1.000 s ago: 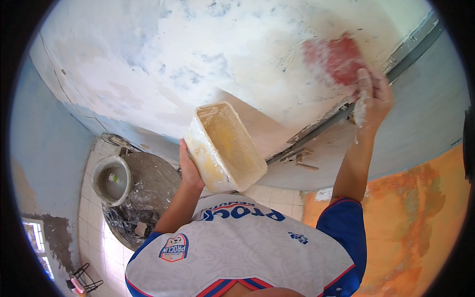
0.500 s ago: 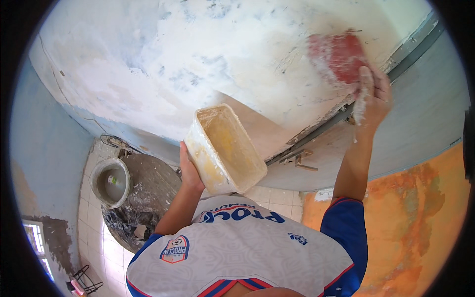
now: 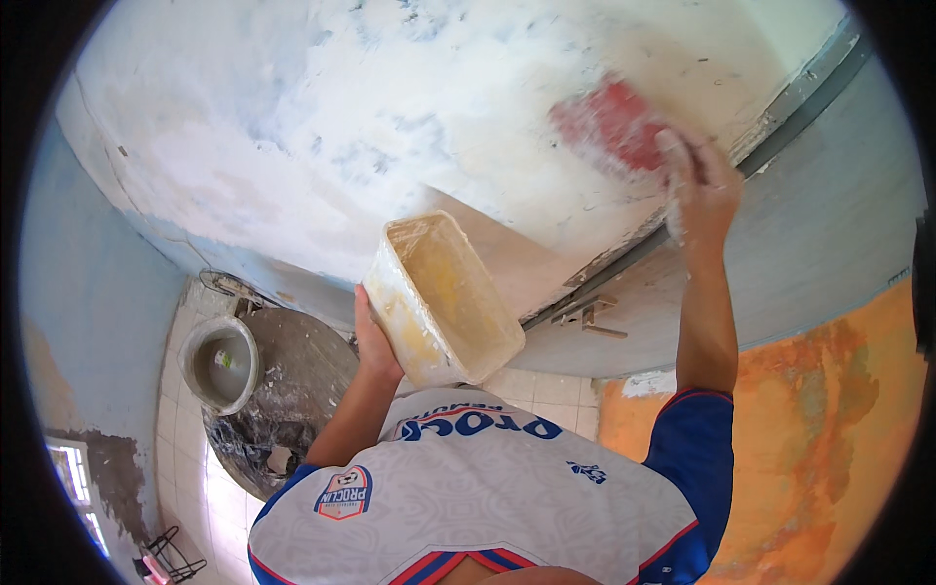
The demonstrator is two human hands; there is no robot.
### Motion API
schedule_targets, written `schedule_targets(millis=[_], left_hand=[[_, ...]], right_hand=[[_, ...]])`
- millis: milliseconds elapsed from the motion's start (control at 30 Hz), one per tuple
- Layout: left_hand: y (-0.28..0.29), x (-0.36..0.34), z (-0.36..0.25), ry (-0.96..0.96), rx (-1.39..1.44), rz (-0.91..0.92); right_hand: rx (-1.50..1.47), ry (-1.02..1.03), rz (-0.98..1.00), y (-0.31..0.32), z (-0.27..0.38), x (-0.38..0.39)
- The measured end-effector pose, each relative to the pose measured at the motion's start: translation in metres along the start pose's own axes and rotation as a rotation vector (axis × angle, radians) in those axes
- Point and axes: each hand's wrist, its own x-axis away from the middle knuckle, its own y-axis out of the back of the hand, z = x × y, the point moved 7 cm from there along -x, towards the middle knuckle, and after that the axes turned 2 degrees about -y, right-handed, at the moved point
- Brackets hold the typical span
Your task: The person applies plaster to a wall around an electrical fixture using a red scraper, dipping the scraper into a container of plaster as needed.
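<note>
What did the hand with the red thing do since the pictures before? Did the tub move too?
The right hand slid the red trowel up and to the left along the patchy white wall, pressed flat against it all the while. The left hand kept its hold on the cream plastic tub, which stayed tilted in almost the same spot. Nothing was picked up or let go. The grey bucket on the floor did not move.

Head view, close, facing plastered wall (image 3: 390,127).

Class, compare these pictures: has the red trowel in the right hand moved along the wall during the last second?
Yes. The red trowel has slid left and slightly up across the white wall, away from the grey frame strip.
</note>
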Motion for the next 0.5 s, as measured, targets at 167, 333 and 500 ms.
schedule_targets(millis=[167, 333, 500], left_hand=[[0.003, 0.000, 0.000, -0.026, 0.012, 0.022], [0.002, 0.000, -0.002, -0.016, 0.005, 0.004], [0.000, -0.001, -0.003, -0.028, 0.008, 0.007]], right_hand=[[-0.253, -0.226, -0.184, 0.020, -0.008, 0.004], [-0.382, -0.346, -0.215, 0.015, -0.019, 0.001], [-0.233, -0.286, 0.010, -0.004, -0.021, 0.021]])
